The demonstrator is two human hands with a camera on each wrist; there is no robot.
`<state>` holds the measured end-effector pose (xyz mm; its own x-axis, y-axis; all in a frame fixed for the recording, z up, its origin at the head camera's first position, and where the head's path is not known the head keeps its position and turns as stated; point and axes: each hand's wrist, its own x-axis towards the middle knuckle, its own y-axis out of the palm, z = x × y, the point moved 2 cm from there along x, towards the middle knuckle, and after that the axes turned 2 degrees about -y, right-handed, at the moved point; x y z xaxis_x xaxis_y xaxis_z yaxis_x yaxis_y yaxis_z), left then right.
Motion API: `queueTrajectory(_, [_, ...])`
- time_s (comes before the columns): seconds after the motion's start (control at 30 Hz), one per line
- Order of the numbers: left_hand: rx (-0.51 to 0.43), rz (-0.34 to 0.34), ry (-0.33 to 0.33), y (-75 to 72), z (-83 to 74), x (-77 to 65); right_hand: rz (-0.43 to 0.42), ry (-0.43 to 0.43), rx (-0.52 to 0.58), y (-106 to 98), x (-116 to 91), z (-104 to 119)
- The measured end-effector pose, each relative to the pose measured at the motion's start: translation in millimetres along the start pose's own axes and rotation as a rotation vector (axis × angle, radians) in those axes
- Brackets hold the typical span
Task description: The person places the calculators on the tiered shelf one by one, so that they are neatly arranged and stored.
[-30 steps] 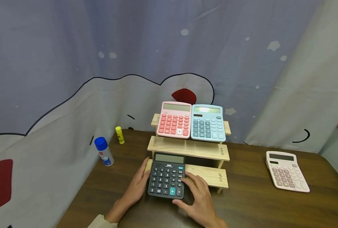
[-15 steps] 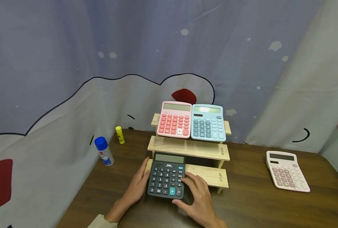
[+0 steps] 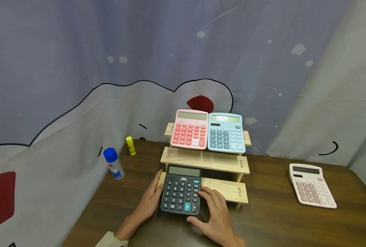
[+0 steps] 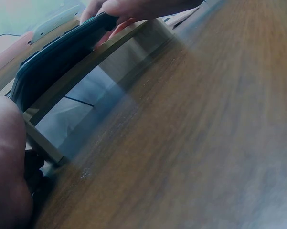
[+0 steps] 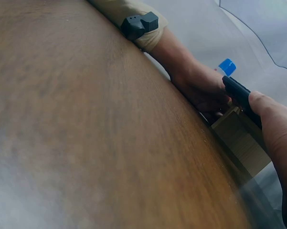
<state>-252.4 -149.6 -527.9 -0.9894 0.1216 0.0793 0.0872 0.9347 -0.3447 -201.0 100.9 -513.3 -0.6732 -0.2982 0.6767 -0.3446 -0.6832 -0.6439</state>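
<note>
Brown wood-grained bench (image 3: 267,223) leaves open room right of a pale three-tiered wooden stand (image 3: 205,161). Fingers of the left hand (image 3: 147,202) and right hand (image 3: 217,218) grasp a black rectangular plastic calculator (image 3: 181,190) by its sides, its lower end overhanging the lowest step (image 3: 224,189).

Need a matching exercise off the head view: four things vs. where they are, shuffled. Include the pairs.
Things
1. black calculator
2. pink calculator
3. whitish calculator
4. blue-capped can

Places
A. at the top step of the wooden stand, left of the blue calculator
B. on the table, left of the stand, near the yellow tube
C. between the left hand and the right hand, at the stand's lowest step
D. on the table, right of the stand

Pairs: 1-C, 2-A, 3-D, 4-B
</note>
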Motion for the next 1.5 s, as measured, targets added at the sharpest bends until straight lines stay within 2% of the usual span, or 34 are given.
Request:
queueTrajectory(0.2, [0.007, 0.002, -0.004, -0.3, -0.2, 0.6, 0.008, 0.010, 0.015, -1, 0, 0])
queueTrajectory(0.47, [0.010, -0.002, -0.008, -0.7, 0.6, 1.0, -0.044, 0.000, 0.095, -3, 0, -4])
queueTrajectory(0.7, [0.012, -0.007, 0.009, 1.0, 1.5, -0.6, -0.177, 0.004, 0.125, -10, -2, -14])
queueTrajectory(1.07, [0.002, -0.009, -0.006, -1.5, -0.3, 0.6, -0.371, -0.032, 0.192, -29, 2, -41])
queueTrajectory(1.3, [0.010, -0.012, -0.012, -0.8, 0.9, -1.0, -0.451, -0.058, 0.142, -44, -4, -58])
queueTrajectory(1.5, [0.007, -0.014, -0.005, -0.2, 1.4, -0.7, -0.472, -0.004, 0.130, -69, -13, -82])
